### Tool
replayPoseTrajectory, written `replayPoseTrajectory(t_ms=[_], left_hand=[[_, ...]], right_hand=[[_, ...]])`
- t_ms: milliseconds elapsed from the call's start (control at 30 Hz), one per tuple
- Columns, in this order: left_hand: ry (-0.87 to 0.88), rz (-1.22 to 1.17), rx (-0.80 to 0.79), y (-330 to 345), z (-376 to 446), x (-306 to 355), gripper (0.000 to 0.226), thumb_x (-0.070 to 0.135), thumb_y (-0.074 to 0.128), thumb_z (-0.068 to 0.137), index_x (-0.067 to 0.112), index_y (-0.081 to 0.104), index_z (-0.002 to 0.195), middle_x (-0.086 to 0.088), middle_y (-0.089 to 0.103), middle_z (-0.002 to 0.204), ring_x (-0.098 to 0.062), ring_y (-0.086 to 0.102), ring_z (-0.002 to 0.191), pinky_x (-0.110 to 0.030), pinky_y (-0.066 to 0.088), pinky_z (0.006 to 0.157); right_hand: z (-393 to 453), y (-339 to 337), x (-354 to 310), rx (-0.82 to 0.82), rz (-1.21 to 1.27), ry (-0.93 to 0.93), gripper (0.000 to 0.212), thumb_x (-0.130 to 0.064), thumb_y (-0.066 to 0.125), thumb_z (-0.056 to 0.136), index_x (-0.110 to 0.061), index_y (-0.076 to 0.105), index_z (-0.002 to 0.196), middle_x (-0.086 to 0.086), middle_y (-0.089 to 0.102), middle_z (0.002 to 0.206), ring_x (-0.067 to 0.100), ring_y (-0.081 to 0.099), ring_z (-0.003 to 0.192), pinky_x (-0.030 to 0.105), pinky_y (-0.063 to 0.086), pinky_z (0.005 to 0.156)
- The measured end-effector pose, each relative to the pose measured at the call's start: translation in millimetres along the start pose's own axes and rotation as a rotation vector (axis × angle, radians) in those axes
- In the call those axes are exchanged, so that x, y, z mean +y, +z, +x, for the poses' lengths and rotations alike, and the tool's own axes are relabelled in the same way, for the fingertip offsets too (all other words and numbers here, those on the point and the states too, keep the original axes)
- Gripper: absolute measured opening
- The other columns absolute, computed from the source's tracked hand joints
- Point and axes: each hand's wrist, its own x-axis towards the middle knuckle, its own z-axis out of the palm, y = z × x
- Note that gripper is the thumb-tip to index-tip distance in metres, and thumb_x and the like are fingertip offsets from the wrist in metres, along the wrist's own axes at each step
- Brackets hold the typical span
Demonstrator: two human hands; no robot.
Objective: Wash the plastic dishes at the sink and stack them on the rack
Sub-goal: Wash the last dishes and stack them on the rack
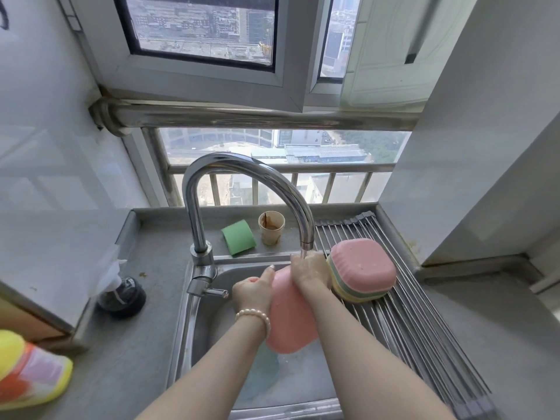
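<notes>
A pink plastic dish [291,322] is held over the steel sink [209,344], tilted on edge under the tap [242,192]. My left hand [253,291] grips its left rim. My right hand [310,269] grips its top right edge, and water from the spout runs over that hand. A stack of upturned dishes [362,269], pink on top with green and yellow ones below, rests on the roll-up metal rack [424,328] to the right. A bluish dish [263,374] lies under water in the basin.
A green sponge [238,236] and a stained paper cup [271,227] sit on the ledge behind the sink. A dark bottle with a plastic bag [122,294] stands at left. A yellow and orange bottle [27,371] lies at the lower left.
</notes>
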Motion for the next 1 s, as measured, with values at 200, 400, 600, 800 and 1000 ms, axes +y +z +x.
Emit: replayPoseTrajectory(t_ms=[200, 400, 600, 800, 1000], left_hand=[[-0.268, -0.330, 0.058, 5.5, 1.5, 0.0, 0.035, 0.038, 0.081, 0.064, 0.011, 0.060, 0.058, -0.004, 0.066, 0.068, -0.027, 0.066, 0.082, -0.036, 0.054, 0.086], [-0.384, -0.457, 0.016, 2.5, -0.6, -4.9, 0.042, 0.042, 0.084, 0.065, 0.006, 0.066, 0.076, -0.007, 0.071, 0.085, -0.025, 0.067, 0.079, -0.041, 0.056, 0.083], [-0.310, -0.333, -0.026, -10.5, 3.0, -4.5, 0.041, 0.042, 0.078, 0.073, 0.007, 0.058, 0.077, -0.009, 0.066, 0.086, -0.026, 0.061, 0.079, -0.038, 0.053, 0.082], [0.309, 0.469, -0.157, -5.3, -6.3, -0.2, 0.056, 0.065, 0.040, 0.089, 0.014, 0.050, 0.109, -0.009, 0.059, 0.109, -0.031, 0.058, 0.101, -0.035, 0.043, 0.084], [0.241, 0.340, -0.116, -1.2, 6.9, 23.5, 0.046, 0.048, 0.058, 0.087, 0.013, 0.053, 0.059, -0.004, 0.056, 0.063, -0.027, 0.053, 0.073, -0.033, 0.040, 0.068]], right_hand=[[-34.8, 45.5, 19.0, 0.321, -0.323, -0.417, 0.052, -0.047, 0.037, 0.081, -0.021, 0.066, 0.115, 0.010, 0.064, 0.116, 0.033, 0.056, 0.115, 0.056, 0.039, 0.098], [-14.3, 16.4, 31.7, 0.033, -0.223, -0.162, 0.096, -0.089, 0.019, 0.072, -0.020, 0.045, 0.134, 0.010, 0.054, 0.129, 0.030, 0.050, 0.120, 0.042, 0.039, 0.095], [8.8, -3.1, 27.5, -0.045, -0.119, -0.212, 0.068, -0.069, 0.028, 0.090, -0.014, 0.066, 0.098, 0.008, 0.068, 0.103, 0.028, 0.061, 0.100, 0.035, 0.047, 0.085], [14.0, -4.9, 18.9, -0.178, -0.200, -0.230, 0.042, -0.036, 0.036, 0.096, -0.010, 0.069, 0.101, 0.015, 0.063, 0.120, 0.031, 0.057, 0.113, 0.033, 0.042, 0.094], [-5.4, 8.0, 19.3, 0.155, -0.136, -0.305, 0.043, -0.034, 0.034, 0.100, -0.008, 0.068, 0.101, 0.012, 0.067, 0.110, 0.031, 0.059, 0.106, 0.036, 0.043, 0.088]])
